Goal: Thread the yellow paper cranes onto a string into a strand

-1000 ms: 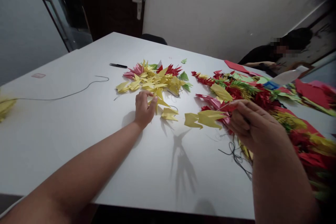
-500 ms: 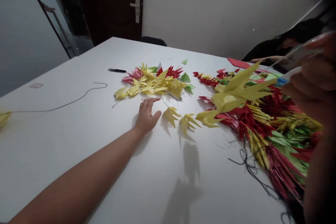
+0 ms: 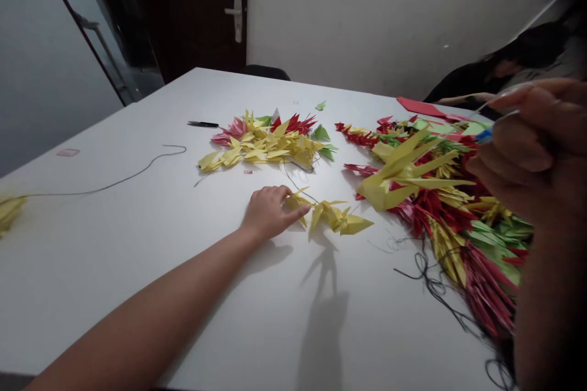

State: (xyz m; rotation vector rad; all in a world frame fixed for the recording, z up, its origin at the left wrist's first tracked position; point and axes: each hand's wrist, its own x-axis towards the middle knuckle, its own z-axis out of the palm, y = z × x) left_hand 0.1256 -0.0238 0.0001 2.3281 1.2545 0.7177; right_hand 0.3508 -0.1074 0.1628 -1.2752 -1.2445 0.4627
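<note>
My left hand [image 3: 274,212] has its thumb and fingers around the leftmost of several yellow folded paper pieces [image 3: 332,215] strung on a dark thread near the middle of the white table. Raised at the right, my right hand [image 3: 527,140] is closed in a pinch on a thin pale thread [image 3: 465,120]. That thread slants down to larger yellow folded paper pieces [image 3: 394,180] hanging in front of the colourful heap. Behind my left hand lies a pile of yellow paper pieces [image 3: 270,143] with red, pink and green ones.
A large heap of red, yellow, green and pink folded paper [image 3: 458,214] covers the right side, with tangled black thread [image 3: 433,287] before it. A dark pointed tool [image 3: 203,124] lies at the back left. A person in dark clothes [image 3: 468,82] is beyond the right edge.
My left hand has moved right and closed on the leftmost strung yellow piece. My right hand has come lower and left, and the hanging yellow paper has shifted left and down.
</note>
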